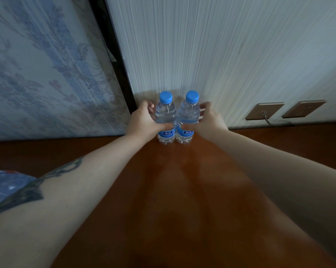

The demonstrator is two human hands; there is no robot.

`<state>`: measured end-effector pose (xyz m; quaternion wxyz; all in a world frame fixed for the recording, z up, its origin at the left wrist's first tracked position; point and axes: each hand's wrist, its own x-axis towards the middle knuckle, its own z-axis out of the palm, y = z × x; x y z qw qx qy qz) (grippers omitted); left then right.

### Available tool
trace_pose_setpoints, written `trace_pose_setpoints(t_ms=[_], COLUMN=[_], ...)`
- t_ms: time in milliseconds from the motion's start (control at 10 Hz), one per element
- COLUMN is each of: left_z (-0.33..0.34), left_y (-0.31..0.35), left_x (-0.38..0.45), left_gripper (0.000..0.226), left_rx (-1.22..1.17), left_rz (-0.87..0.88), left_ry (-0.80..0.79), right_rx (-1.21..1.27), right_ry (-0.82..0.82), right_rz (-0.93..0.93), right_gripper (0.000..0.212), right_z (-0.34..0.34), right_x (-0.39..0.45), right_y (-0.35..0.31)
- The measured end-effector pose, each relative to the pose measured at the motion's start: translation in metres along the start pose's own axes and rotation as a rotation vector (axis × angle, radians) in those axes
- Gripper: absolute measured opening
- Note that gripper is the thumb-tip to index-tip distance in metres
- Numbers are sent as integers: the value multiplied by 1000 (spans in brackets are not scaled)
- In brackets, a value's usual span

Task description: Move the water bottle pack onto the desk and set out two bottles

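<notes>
Two clear water bottles with blue caps and blue labels stand upright side by side on the brown wooden desk, close to the back wall. My left hand is wrapped around the left bottle. My right hand grips the right bottle. The two bottles touch each other and their bases rest on the desk. At the left edge, a blue plastic-wrapped bottle pack lies on the desk, partly hidden by my left forearm.
A white ribbed wall rises right behind the bottles. Two bronze wall sockets sit low on the right, one with a cable plugged in. A floral panel leans at the left behind the desk.
</notes>
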<state>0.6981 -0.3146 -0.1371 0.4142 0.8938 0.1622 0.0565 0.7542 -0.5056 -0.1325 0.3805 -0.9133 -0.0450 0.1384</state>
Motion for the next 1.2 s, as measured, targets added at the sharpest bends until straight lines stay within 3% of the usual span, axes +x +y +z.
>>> trace_pose_setpoints(t_ms=[200,700,800,900,1000,1100,1200], left_z=[20,20,15,3,-17,-44,-68], left_y=[-9,-9,-5,-6,-9,1,21], left_x=[-11,-8,-7,-14,-21,-26,-26], left_gripper=[62,54,61,77,66,51,48], left_rx=[-49,-25,33,247,431,530,556], left_rz=[-71,-63,-111,-206,-237,-213,-161], left_ry=[3,2,-100,-286,-455,-524,-466], right_rx=[-94,-165,-270,-498,-621,-823,-801], right_ry=[22,-21,-110,-260,-273,-239,-199], right_rz=[7,6,101,109,102,45,11], right_gripper=[59,62,63,60,60,59,53], right_z=[15,14,15,18,14,5,-7], right_x=[-2,-4,-11,-27,-48,-66,-76], right_y=[3,-1,-5,-8,-16,-30,-53])
